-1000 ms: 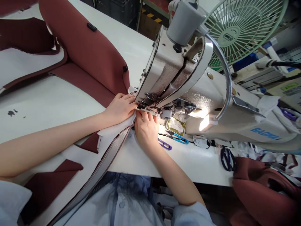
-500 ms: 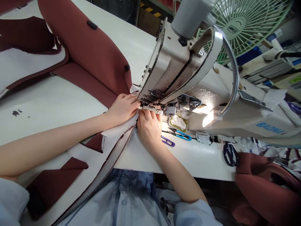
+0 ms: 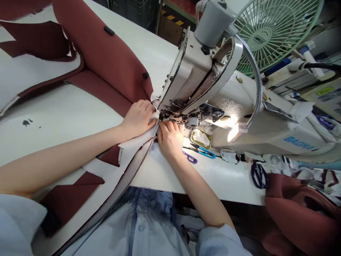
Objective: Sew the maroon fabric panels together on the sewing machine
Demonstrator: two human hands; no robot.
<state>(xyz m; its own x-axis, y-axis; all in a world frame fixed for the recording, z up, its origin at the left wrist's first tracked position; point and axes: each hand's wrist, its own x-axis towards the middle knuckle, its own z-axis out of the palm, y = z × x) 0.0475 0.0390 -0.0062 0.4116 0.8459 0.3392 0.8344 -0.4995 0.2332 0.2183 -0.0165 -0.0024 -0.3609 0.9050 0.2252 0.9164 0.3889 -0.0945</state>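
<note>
A maroon fabric cover (image 3: 114,60) with white backing and a long grey edge strip (image 3: 130,169) runs under the head of a sewing machine (image 3: 202,71). My left hand (image 3: 138,119) grips the cover just left of the presser foot, fingers bent over the cloth and thumb toward the seam. My right hand (image 3: 170,138) is closed with curled fingers at the cover's edge, right in front of the foot. The needle and the cloth under the fingertips are hidden. Small black clips (image 3: 109,31) sit on the maroon part.
Right of my right hand lie blue thread snips (image 3: 206,153), purple snips (image 3: 190,157) and a small tin (image 3: 201,138). A green fan (image 3: 262,39) stands behind the machine. More maroon pieces (image 3: 298,213) are heaped at the lower right. The white table's (image 3: 157,177) front edge borders my body.
My left hand has shifted slightly back from the presser foot, its thumb now showing. My right hand stays by the foot. The whole view has shifted a little.
</note>
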